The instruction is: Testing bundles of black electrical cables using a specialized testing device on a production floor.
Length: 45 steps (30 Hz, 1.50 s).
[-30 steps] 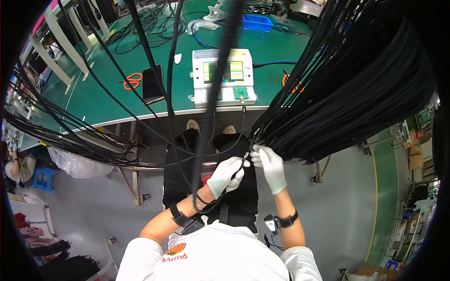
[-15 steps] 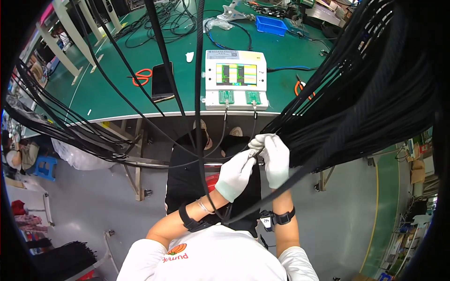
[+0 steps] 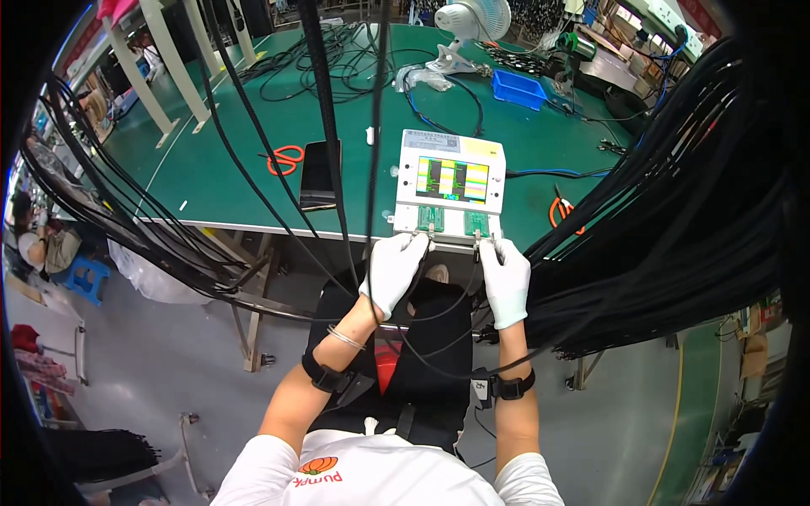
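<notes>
A white cable tester [image 3: 452, 173] with a lit colour screen sits at the near edge of the green table. Two green socket boards, a left one [image 3: 429, 220] and a right one [image 3: 477, 223], are on its front. My left hand [image 3: 392, 274], in a white glove, pinches a black cable's connector [image 3: 431, 235] at the left board. At the right board, my gloved right hand [image 3: 507, 282] grips another cable connector [image 3: 477, 241]. Both connectors meet the boards; how deep they sit is too small to tell. Black cables loop down between my arms.
Thick bundles of black cables [image 3: 624, 253] hang at the right, with more strands [image 3: 126, 228] at the left. On the table [image 3: 245, 198] are a phone [image 3: 320, 173], orange-handled scissors [image 3: 285, 160], orange-handled cutters [image 3: 564, 215], a blue tray [image 3: 518, 89] and a white fan [image 3: 472, 21].
Both hands have moved forward from above my lap, where they were together at a cable end, and separated to the tester's two boards. The view has shifted, showing more of the table's far side.
</notes>
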Motion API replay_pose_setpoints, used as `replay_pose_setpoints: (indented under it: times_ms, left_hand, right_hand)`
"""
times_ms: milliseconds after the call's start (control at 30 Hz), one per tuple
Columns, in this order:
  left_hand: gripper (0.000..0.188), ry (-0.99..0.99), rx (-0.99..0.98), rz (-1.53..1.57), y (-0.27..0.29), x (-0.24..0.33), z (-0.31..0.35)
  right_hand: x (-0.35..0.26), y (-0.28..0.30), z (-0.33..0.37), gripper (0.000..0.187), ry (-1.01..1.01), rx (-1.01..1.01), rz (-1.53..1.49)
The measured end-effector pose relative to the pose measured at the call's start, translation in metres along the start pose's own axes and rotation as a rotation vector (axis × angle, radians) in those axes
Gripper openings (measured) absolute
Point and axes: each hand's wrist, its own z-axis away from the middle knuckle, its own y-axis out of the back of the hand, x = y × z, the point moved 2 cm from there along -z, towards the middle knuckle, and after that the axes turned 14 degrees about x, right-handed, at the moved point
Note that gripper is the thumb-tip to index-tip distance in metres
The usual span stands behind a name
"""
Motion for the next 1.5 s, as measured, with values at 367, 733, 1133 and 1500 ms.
replay_pose_setpoints:
  times_ms: [367,733,1133,1500]
  left_hand:
    - [0.026,0.110,-0.004,0.132,-0.014,0.009,0.001]
    - [0.027,-0.076,0.073,0.201,-0.018,0.009,0.000]
    - [0.033,-0.193,0.063,-0.080,-0.014,-0.015,0.020]
    - [0.042,0.393,-0.268,0.377,-0.026,-0.004,0.011]
  right_hand:
    - [0.001,-0.001,-0.003,0.025,-0.065,-0.053,-0.085]
    - [0.002,-0.005,-0.003,0.022,-0.075,-0.070,-0.082]
    - [-0.016,0.008,0.021,0.016,0.124,0.004,0.139]
    - [-0.009,0.004,0.014,0.019,0.056,-0.089,0.105]
